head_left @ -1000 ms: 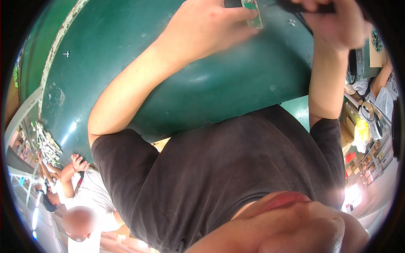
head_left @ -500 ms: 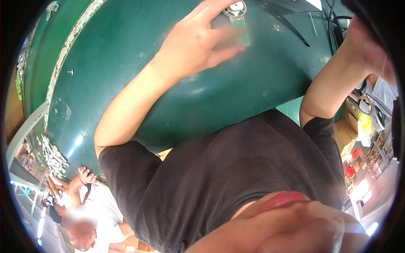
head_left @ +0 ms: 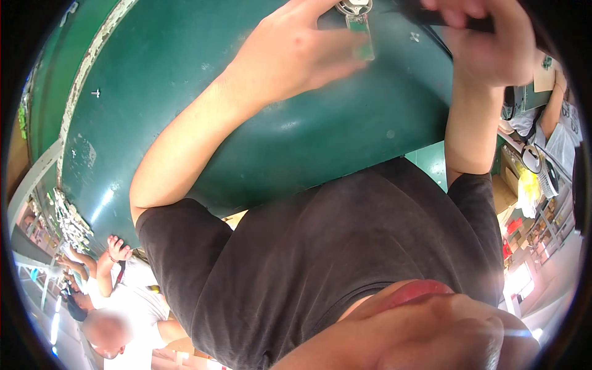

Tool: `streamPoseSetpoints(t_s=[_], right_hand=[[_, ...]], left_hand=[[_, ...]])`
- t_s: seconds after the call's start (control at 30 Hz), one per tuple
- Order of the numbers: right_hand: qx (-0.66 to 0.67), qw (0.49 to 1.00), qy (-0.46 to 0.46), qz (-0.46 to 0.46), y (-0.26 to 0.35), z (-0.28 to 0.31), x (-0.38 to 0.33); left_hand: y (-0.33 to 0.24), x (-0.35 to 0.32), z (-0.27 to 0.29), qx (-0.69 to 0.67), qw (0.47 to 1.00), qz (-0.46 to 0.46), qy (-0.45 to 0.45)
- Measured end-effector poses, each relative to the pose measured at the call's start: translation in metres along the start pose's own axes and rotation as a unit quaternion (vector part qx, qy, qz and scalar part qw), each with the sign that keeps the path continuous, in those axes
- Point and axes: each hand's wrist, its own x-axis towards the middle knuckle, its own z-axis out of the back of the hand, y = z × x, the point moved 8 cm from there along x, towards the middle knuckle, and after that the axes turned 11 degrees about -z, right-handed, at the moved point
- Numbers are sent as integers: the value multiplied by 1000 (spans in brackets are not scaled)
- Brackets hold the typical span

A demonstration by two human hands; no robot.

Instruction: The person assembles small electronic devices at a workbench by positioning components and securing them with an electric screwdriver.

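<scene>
At the top of the head view, a small part with a round, spoked metal head [head_left: 354,7] and a narrow clear-and-green body lies on the green table. My left hand [head_left: 305,49] reaches round it from the left; one finger runs up beside the head while blurred fingertips close against the green body. My right hand [head_left: 487,52] is raised at the upper right, its fingers curled round a dark object [head_left: 478,23] that is mostly cut off and too blurred to name.
A tiny metal piece [head_left: 95,93] lies on the green table [head_left: 185,74] at the left. A pile of small parts [head_left: 71,222] sits along the left edge, where a co-worker in white [head_left: 132,296] stands. Another person's arm [head_left: 552,111] shows at the right, above a fan [head_left: 547,176].
My right hand has swung from the far right edge inward over the table, bringing the dark object along. My left hand stays at the small part. The whole view has shifted slightly.
</scene>
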Motion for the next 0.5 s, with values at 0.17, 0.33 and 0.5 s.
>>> streamPoseSetpoints(t_s=[0.17, 0.33, 0.5], right_hand=[[24, 998, 11, -51, -31, -8, -20], [81, 995, 39, -40, -44, -10, -13], [100, 993, 30, -52, -44, -16, -18]], left_hand=[[2, 7, 7, -54, 985, 131, 95], [1, 10, 5, -27, 991, 102, 85], [8, -1, -2, -59, 976, 165, 128]])
